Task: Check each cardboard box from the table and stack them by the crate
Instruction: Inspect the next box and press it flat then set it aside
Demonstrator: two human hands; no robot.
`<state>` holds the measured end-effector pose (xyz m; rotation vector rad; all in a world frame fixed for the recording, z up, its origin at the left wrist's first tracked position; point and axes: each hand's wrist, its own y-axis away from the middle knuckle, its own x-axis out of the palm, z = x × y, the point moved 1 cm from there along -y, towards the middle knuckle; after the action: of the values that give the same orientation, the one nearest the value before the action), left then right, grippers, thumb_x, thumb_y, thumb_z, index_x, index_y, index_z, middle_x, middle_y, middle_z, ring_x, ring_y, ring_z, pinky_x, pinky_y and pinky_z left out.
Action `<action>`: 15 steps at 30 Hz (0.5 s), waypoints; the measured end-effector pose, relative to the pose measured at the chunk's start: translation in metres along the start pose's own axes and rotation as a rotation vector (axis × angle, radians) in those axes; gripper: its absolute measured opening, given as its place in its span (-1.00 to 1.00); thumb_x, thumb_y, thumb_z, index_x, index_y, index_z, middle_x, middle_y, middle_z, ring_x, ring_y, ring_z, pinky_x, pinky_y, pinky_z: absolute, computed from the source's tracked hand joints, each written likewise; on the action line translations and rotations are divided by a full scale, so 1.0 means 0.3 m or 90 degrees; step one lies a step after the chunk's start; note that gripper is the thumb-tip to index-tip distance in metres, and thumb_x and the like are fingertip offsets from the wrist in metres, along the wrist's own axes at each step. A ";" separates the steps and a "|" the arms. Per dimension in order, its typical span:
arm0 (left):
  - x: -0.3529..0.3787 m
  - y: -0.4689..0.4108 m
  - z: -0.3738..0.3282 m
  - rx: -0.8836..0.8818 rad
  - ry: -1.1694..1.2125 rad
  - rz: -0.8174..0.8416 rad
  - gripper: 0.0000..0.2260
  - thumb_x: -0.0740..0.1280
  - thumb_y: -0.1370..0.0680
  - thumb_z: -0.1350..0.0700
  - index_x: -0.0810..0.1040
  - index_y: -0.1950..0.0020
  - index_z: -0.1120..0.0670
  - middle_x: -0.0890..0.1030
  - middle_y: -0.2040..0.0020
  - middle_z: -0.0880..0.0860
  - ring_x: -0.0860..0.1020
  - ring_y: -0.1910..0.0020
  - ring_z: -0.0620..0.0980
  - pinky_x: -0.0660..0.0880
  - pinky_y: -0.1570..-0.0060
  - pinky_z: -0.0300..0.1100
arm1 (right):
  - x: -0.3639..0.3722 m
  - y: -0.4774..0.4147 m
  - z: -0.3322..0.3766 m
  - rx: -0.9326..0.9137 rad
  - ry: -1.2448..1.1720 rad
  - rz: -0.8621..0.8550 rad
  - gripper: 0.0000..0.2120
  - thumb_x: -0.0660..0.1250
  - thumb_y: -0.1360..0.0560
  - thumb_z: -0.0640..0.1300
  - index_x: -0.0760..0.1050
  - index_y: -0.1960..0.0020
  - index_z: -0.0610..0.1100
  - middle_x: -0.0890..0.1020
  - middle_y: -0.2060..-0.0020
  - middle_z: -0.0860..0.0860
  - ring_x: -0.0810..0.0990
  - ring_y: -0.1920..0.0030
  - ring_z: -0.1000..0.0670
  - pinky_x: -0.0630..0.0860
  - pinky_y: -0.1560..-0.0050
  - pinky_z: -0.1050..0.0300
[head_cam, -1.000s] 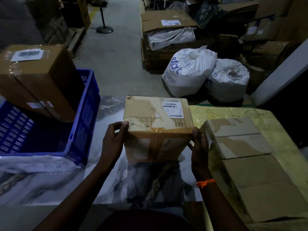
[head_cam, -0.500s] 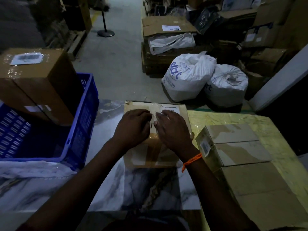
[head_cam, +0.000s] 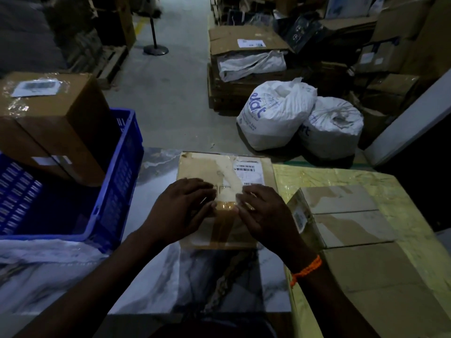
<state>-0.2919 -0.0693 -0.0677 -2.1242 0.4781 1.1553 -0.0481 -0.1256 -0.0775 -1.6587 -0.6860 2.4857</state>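
Head view showed a barcode label (head_cam: 249,170) on the cardboard box (head_cam: 202,167); left hand (head_cam: 183,211) and right hand (head_cam: 266,213) pressed it, fingers flat, gripping nothing.

In the dim light a grey concrete floor (head_cam: 170,98) runs back from two white sacks (head_cam: 275,115), with a marble-patterned tabletop (head_cam: 156,276) just before them, piled cardboard (head_cam: 246,35) behind them and a black stanchion post (head_cam: 154,37) off to their left.
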 end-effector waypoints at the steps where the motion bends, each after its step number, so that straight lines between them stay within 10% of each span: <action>1: 0.008 0.019 0.000 0.008 0.000 0.000 -0.64 0.23 -0.65 -0.13 0.64 -0.31 0.01 0.62 -0.31 -0.02 0.53 -0.31 -0.03 0.48 -0.26 -0.06 | -0.001 0.028 -0.007 0.000 -0.003 -0.012 -0.71 0.37 -0.59 0.04 0.63 -0.24 -0.08 0.62 -0.22 -0.06 0.54 -0.27 -0.06 0.50 -0.25 -0.08; 11: 0.059 0.048 0.007 -0.052 0.106 -0.033 -0.67 0.25 -0.64 -0.14 0.64 -0.30 -0.05 0.58 -0.37 -0.08 0.41 -0.47 -0.09 0.20 -0.53 0.09 | 0.024 0.076 0.006 0.025 -0.016 -0.094 -0.74 0.37 -0.60 0.00 0.68 -0.20 -0.10 0.66 -0.20 -0.06 0.59 -0.26 -0.09 0.47 -0.29 -0.20; 15: 0.034 0.022 0.030 -0.154 0.194 -0.082 -0.61 0.31 -0.59 -0.15 0.58 -0.36 -0.02 0.42 -0.49 -0.03 0.36 -0.49 -0.06 0.40 -0.40 -0.02 | -0.016 0.010 0.010 0.137 -0.018 -0.154 -0.73 0.43 -0.55 -0.01 0.64 -0.17 -0.13 0.62 -0.18 -0.11 0.55 -0.19 -0.09 0.54 -0.18 -0.16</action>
<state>-0.2956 -0.0677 -0.0821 -2.5182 0.3419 0.8561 -0.0482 -0.1307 -0.0735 -1.3800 -0.5600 2.3235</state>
